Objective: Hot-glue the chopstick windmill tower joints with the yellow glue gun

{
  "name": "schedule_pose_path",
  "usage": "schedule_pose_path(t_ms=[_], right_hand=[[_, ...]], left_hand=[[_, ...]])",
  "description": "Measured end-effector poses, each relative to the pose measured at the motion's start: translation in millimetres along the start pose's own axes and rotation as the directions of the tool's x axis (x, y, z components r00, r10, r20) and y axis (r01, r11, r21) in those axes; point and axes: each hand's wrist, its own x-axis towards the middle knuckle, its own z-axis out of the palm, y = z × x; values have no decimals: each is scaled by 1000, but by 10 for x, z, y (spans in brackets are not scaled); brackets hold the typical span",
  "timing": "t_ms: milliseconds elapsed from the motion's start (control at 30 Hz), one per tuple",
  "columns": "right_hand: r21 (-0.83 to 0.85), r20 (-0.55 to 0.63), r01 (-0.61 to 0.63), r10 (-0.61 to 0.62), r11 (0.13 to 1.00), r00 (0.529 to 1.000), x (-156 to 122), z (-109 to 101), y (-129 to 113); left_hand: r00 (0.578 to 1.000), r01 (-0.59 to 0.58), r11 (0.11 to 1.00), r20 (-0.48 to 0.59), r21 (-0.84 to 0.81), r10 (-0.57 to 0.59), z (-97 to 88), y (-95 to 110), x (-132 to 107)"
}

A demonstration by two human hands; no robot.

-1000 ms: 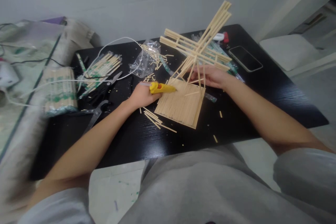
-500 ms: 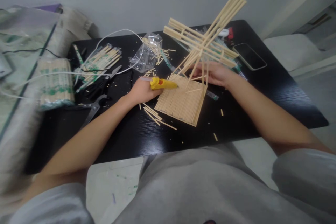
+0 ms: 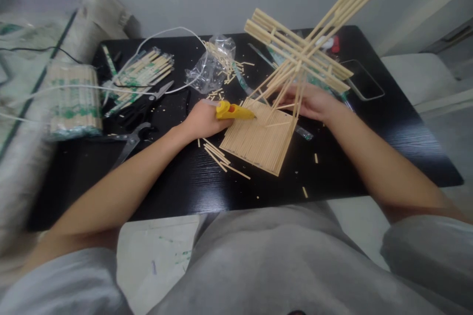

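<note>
My left hand (image 3: pixel 207 119) is closed round a yellow hot glue gun (image 3: pixel 236 111), whose nozzle points right over a square base of wooden sticks (image 3: pixel 254 142). Above the base rises a windmill-like model (image 3: pixel 301 56) with crossed blades, built from the same pale sticks on slanting legs. My right hand (image 3: pixel 310 101) is behind the legs at the base's far right, its fingers closed at the model's lower part. The legs partly hide those fingers. Several loose sticks (image 3: pixel 219 157) lie left of the base.
Left on the black table (image 3: pixel 177 192) lie scissors (image 3: pixel 158 93), pliers-like cutters (image 3: pixel 131 142), wrapped chopsticks (image 3: pixel 148 76) and a bagged bundle (image 3: pixel 74 98). A white cable (image 3: pixel 148 92) loops across. Crumpled plastic (image 3: pixel 207 71) and stick offcuts lie behind; a phone (image 3: pixel 364 80) is at right.
The view has shifted, so the model and both hands appear slightly farther right. The glue gun stays over the base, and both hands keep nearly the same hold.
</note>
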Motion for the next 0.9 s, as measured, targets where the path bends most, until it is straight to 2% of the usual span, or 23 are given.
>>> schedule_pose_path(t_ms=[467, 700, 900], right_hand=[[13, -21, 12, -12, 1000, 1000, -30, -24, 10], [16, -69, 20, -18, 1000, 997, -19, -19, 19], [14, -44, 45, -45, 999, 998, 8, -68, 40]], left_hand=[[999, 2, 1000, -33, -23, -3, 34, 22, 4], [998, 0, 999, -59, -43, -3, 66, -14, 11], [997, 33, 995, -60, -99, -39, 99, -21, 21]])
